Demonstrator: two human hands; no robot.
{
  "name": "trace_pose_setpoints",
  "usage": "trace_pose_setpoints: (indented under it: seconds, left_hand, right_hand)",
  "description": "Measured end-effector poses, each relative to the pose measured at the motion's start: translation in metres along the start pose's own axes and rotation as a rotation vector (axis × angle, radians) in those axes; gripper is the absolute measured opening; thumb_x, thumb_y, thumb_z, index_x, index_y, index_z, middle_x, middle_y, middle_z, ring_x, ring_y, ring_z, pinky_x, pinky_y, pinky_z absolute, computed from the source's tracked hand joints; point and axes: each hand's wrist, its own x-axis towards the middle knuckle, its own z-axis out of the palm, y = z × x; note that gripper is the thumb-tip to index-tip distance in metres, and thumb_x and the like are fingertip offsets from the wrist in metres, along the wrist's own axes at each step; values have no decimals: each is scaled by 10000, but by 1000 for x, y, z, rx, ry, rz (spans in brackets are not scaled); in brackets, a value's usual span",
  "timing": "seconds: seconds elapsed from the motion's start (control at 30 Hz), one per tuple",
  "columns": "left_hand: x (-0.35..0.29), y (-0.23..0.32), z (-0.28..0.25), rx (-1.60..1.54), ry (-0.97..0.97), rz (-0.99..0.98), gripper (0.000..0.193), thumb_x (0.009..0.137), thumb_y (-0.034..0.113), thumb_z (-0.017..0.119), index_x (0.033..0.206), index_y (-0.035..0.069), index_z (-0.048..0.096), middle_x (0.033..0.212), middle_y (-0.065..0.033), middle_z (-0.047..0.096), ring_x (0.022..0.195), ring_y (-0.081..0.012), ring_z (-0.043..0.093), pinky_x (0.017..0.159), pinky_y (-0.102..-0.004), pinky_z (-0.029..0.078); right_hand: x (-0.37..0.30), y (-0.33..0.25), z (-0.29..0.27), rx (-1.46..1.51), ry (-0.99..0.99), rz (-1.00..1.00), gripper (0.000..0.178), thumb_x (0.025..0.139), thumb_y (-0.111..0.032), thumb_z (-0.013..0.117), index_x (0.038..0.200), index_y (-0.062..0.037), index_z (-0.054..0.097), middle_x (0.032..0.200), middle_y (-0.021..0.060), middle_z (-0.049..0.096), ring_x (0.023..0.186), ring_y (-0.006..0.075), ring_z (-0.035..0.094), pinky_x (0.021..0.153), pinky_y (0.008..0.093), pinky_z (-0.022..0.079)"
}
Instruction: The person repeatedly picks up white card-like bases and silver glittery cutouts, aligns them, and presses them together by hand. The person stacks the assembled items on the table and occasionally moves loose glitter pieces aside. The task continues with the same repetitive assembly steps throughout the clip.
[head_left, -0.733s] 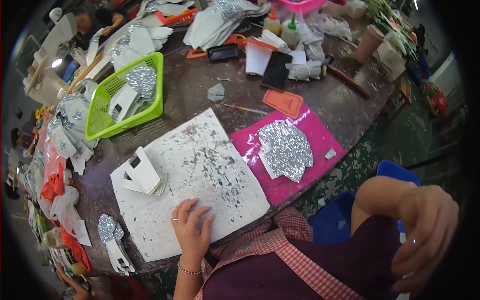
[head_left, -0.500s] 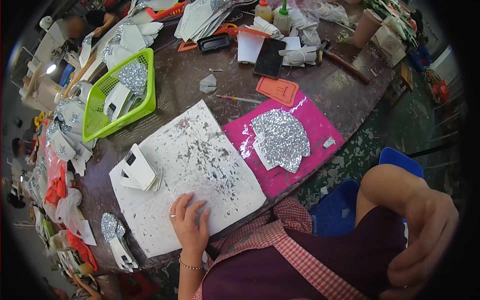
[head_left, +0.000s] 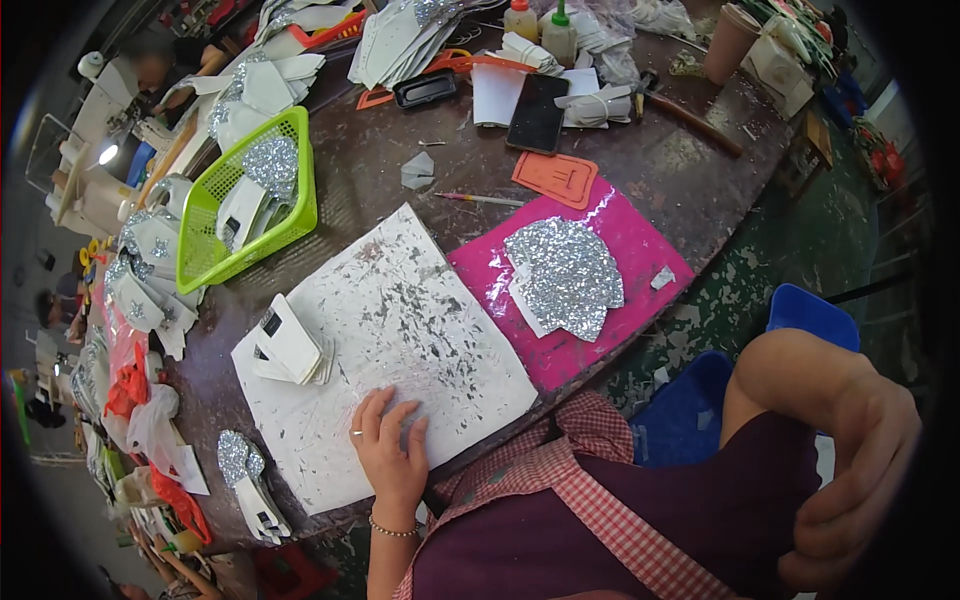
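My left hand rests on the near edge of a white sheet blotched with dark marks. It holds nothing and its fingers are slightly apart. A small stack of white cut pieces with dark labels lies on the sheet, beyond that hand to the left. Raised at the lower right, close to the camera, is my right hand. Its fingers curl inward, and the inside of its grip is hidden. A fan of silver glitter pieces with white backing sits on a pink glossy sheet, right of the white one.
Left of the sheets stands a green basket holding glitter and white pieces. Another bundle of glitter pieces lies near the left edge. Farther back are an orange template, a pen, a black phone and a hammer.
The whole view has shifted slightly to the right across the picture. My left hand stays on the white sheet, and my right hand remains raised with curled fingers.
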Motion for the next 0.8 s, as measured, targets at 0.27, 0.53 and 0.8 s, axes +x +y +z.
trace_pose_setpoints:
  seconds: [0.27, 0.53, 0.8]
  left_hand:
    - [0, -5, 4, -5, -5, 10, 208, 858, 59, 734, 1064, 44, 702, 1300, -168, 625, 1257, -372, 537, 1093, -473, 397]
    - [-3, -5, 5, -5, -1, 8, 203, 864, 63, 727, 1064, 39, 702, 1294, -166, 626, 1253, -360, 538, 1087, -467, 400]
    - [-4, -7, 6, 1, 23, 17, 187, 872, 75, 728, 1053, 36, 705, 1276, -167, 631, 1244, -363, 544, 1082, -465, 406]
  right_hand:
    - [-5, -4, 3, 25, -18, 51, 208, 910, -103, 587, 751, -26, 697, 690, 39, 635, 588, 126, 583, 602, 233, 509]
    - [-11, -19, -1, 31, -10, 65, 226, 932, -102, 593, 782, -5, 731, 727, 71, 673, 627, 146, 616, 637, 243, 530]
    - [-11, -42, -19, 99, -81, 64, 247, 954, -101, 598, 812, 15, 764, 764, 102, 710, 666, 166, 649, 672, 252, 552]
